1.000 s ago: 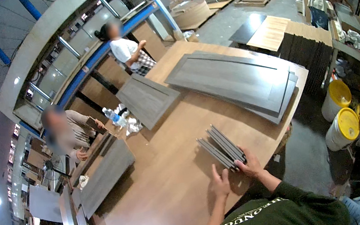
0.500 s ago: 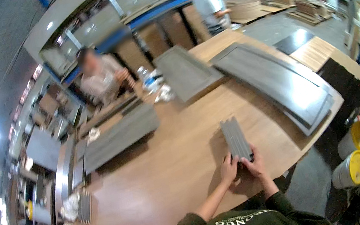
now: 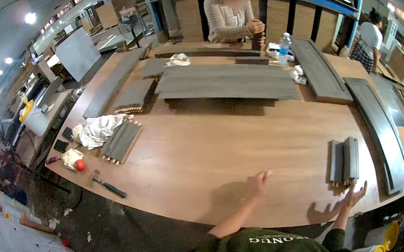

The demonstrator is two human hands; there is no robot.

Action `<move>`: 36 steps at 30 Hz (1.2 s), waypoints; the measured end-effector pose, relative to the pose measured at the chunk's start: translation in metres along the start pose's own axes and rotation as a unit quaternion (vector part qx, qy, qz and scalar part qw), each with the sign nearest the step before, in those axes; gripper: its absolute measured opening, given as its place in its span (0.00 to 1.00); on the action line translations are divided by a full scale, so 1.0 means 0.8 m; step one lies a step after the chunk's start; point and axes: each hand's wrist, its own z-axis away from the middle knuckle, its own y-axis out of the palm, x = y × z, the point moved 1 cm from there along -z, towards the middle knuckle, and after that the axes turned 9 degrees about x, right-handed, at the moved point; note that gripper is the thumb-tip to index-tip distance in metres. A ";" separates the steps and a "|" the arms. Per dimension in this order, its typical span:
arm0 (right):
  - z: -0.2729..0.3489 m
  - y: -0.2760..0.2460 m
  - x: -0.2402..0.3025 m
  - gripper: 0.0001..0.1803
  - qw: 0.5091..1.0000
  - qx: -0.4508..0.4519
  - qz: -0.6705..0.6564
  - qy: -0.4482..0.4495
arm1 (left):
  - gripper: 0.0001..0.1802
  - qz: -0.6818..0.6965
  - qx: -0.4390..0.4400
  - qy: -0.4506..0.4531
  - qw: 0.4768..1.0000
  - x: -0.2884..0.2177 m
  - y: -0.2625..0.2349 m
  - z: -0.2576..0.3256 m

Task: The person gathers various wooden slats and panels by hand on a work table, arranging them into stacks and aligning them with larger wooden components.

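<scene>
Grey strips [image 3: 347, 159] are lying in a bunch on the right side of the counter [image 3: 207, 157]. Right hand [image 3: 353, 197] is hanging at their near end, grip spread; can't tell if fingertips are touching. Left hand [image 3: 259, 185] is hovering over the counter, well apart from the strips, fingers bending inward; can't tell whether that grip is pressed together. Just right of the strips, a long dark panel [image 3: 380, 133] is blocking that side. Farther back, a framed panel [image 3: 318, 70] is lying, with a bottle [image 3: 283, 48] standing left of its far end. A wide board [image 3: 224, 84] is stretching across the back. At left, a second bundle [image 3: 124, 140] is sitting beside a white cloth [image 3: 102, 130]; a hammer [image 3: 111, 188] is lying near the edge. Across, a co-worker [image 3: 227, 17] is holding something dark.
</scene>
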 end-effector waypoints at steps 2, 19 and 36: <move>0.059 0.022 0.052 0.30 0.999 -0.009 -0.036 -0.024 | 0.17 0.134 -0.098 0.012 0.986 0.087 -0.043 0.032; 0.246 0.086 0.152 0.27 0.920 0.255 0.197 -0.224 | 0.27 -0.305 -0.226 -0.036 0.924 0.179 -0.261 0.197; 0.420 0.186 0.201 0.23 0.940 0.300 -0.056 -0.155 | 0.24 -0.027 -0.360 0.085 0.929 0.219 -0.560 0.090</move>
